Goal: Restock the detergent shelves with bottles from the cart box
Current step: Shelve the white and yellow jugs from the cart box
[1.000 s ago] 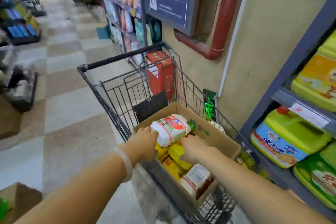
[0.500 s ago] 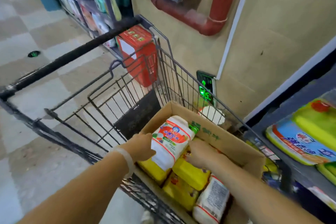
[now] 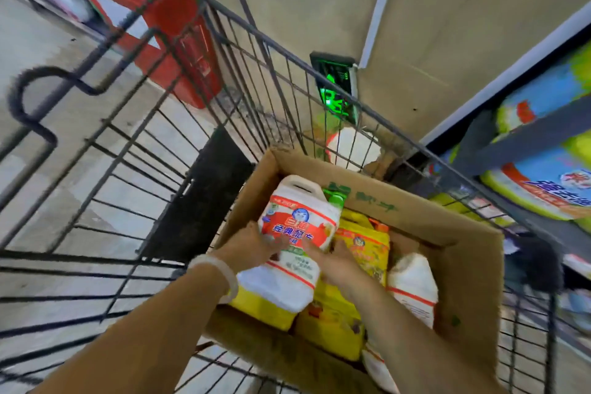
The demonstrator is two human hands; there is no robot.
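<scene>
A white detergent bottle with a red label and green cap lies on top of the bottles in the cardboard box inside the wire cart. My left hand grips its left side and my right hand holds its right side, with both sets of fingers over the label. Yellow bottles and another white bottle sit packed beneath and beside it. The detergent shelves at the right hold large yellow-green jugs.
A red box stands on the floor beyond the cart's front. A green-lit wall panel glows low on the beige wall. A white object lies on the floor between cart and wall. The black child-seat flap hangs inside the cart.
The view has tilted down and moved closer over the box. Both hands have shifted onto the white bottle's label, and the bottle now shows its full front upward.
</scene>
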